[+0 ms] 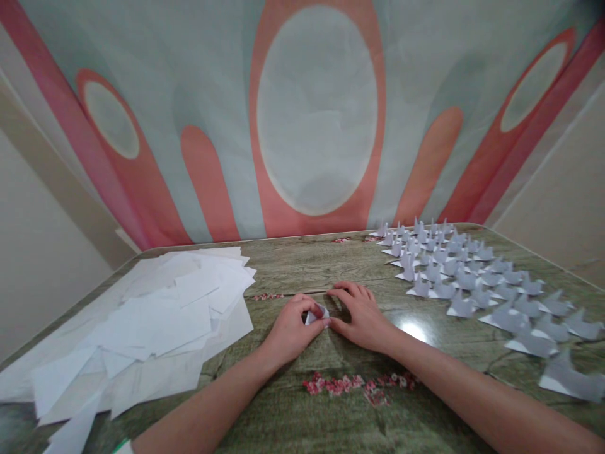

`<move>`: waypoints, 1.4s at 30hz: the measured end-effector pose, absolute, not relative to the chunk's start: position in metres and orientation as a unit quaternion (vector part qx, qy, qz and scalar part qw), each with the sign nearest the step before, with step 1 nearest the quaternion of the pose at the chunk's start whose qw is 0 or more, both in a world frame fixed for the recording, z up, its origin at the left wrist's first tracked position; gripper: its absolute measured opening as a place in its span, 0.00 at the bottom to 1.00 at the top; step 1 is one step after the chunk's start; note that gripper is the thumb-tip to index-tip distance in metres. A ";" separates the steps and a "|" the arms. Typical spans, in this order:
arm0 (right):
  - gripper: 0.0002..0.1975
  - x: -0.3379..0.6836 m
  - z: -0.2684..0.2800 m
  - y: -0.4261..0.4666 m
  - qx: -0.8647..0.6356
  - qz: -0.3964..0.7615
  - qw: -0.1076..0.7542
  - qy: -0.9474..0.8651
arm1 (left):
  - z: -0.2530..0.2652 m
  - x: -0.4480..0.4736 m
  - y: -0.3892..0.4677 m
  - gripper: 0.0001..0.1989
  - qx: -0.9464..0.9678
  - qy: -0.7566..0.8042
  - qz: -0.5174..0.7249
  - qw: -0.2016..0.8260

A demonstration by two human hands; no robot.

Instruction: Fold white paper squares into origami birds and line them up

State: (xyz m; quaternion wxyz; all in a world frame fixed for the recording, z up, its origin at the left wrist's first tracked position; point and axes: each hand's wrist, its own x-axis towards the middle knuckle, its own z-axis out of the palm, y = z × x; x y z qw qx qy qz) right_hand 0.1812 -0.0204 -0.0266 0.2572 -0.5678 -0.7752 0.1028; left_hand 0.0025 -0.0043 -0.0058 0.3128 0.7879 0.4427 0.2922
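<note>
A small folded piece of white paper (312, 317) is pinched between the thumb and fingers of my left hand (292, 325), low over the middle of the table. Much of the paper is covered by those fingers. Just to the right is my right hand (362, 317), its thumb and fingers apart in a wide curve. Its thumb tip comes close to the left thumb at the paper's edge; whether it touches the paper I cannot tell. Between the right thumb and index finger, bare tabletop shows.
Loose white paper sheets (155, 315) lie in an overlapping pile on the left. Rows of folded white paper birds (466, 277) stand on the right. The wood-patterned table (278, 416) has printed pink flowers and meets a patterned wall covering (316, 113) at the back.
</note>
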 end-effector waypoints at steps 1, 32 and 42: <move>0.23 0.181 -0.027 -0.021 -0.561 0.107 0.268 -0.775 | -0.007 0.002 -0.004 0.05 0.788 0.441 0.295 0.311; 0.08 0.173 -0.023 -0.019 -0.512 0.176 0.307 -0.783 | 0.002 -0.004 0.000 0.04 0.801 0.416 0.260 0.344; 0.07 0.170 -0.024 -0.021 -0.545 0.165 0.306 -0.763 | 0.003 -0.006 0.002 0.06 0.815 0.414 0.245 0.324</move>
